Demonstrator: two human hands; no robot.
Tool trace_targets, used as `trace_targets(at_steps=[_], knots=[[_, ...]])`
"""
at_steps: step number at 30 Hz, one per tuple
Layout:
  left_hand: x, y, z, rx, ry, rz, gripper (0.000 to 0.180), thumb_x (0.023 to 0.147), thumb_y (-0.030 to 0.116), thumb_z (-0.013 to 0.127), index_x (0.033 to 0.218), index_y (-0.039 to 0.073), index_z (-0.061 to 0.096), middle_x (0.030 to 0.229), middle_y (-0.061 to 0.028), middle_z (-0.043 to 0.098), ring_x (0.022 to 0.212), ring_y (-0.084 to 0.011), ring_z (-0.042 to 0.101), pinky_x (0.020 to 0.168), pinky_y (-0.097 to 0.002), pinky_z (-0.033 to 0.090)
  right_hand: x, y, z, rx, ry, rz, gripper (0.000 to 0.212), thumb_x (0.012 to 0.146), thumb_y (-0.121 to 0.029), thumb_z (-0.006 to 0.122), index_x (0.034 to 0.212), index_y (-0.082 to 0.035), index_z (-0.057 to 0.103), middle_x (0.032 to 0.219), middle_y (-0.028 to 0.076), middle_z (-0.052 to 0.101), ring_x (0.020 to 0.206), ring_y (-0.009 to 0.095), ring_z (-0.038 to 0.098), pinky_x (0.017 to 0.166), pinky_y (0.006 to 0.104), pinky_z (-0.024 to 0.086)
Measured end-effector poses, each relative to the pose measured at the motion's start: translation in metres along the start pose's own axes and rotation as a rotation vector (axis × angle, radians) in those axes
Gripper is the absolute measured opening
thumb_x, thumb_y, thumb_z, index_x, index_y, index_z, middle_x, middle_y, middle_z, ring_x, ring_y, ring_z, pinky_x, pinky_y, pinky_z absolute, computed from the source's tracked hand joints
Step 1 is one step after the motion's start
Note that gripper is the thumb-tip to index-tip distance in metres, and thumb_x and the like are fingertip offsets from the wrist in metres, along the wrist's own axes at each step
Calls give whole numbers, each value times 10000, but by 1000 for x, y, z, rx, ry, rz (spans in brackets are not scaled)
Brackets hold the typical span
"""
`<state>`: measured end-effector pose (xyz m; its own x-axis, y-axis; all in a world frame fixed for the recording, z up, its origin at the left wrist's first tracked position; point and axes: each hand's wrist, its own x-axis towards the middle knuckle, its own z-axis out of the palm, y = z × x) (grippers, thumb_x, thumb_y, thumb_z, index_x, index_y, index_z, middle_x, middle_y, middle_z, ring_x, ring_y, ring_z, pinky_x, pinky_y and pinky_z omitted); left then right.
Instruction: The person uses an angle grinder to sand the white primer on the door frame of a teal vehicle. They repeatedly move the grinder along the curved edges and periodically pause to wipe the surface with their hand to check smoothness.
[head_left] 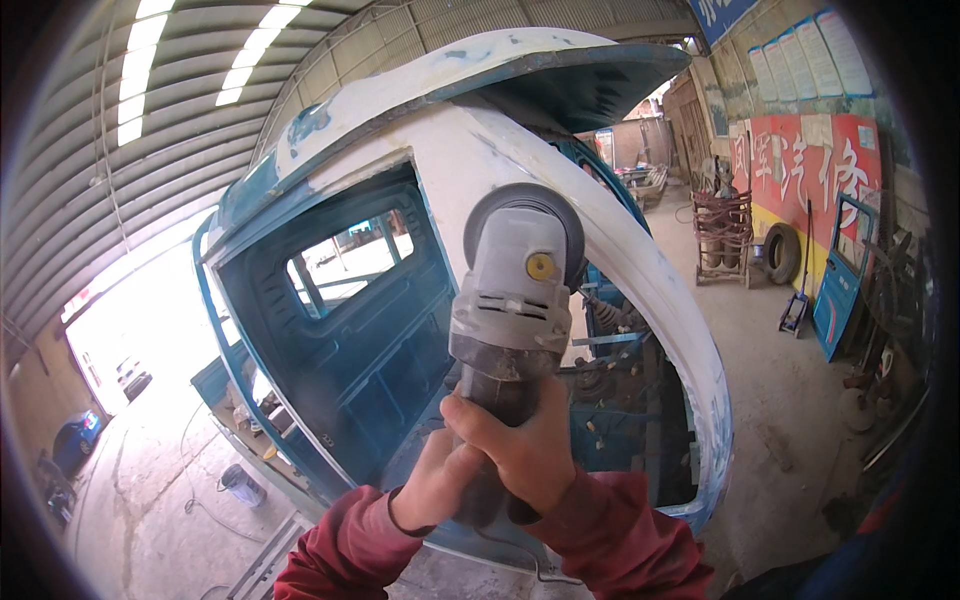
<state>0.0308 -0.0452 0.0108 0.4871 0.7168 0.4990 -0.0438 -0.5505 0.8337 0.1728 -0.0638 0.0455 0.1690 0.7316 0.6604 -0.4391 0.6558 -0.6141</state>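
Both my hands are wrapped round the dark handle of a grey angle grinder (512, 270) with a yellow button. My left hand (432, 484) grips low on the left side, and my right hand (525, 447) closes over the handle from the right, its thumb across the front. The round sanding disc (574, 232) at the far end lies over the white-primed pillar of a blue truck cab (455, 150); whether it touches is hidden behind the tool. Bare patches and blue paint show through the primer. A door opening and a windscreen opening without glass flank this pillar.
A thin cable (540, 572) hangs below the grinder. On the floor to the left stands a paint bucket (240, 485). Along the right wall are a blue door (843, 290), a tyre (781, 252), a floor jack (794, 312) and a cart (722, 230) carrying coiled hose.
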Motion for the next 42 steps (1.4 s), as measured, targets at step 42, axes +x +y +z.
trace_targets(at_steps=[42], knots=[[-7,-15,17,-62,-211,-89,867,897,505,663,1453,-88,361,1494,-166,408,1384,-244,393,1145,-370,306,-41,12,-29,132,63,6,326,792,-88,788,1070,42,680,929,94,712,831,146,673,777,300,537]])
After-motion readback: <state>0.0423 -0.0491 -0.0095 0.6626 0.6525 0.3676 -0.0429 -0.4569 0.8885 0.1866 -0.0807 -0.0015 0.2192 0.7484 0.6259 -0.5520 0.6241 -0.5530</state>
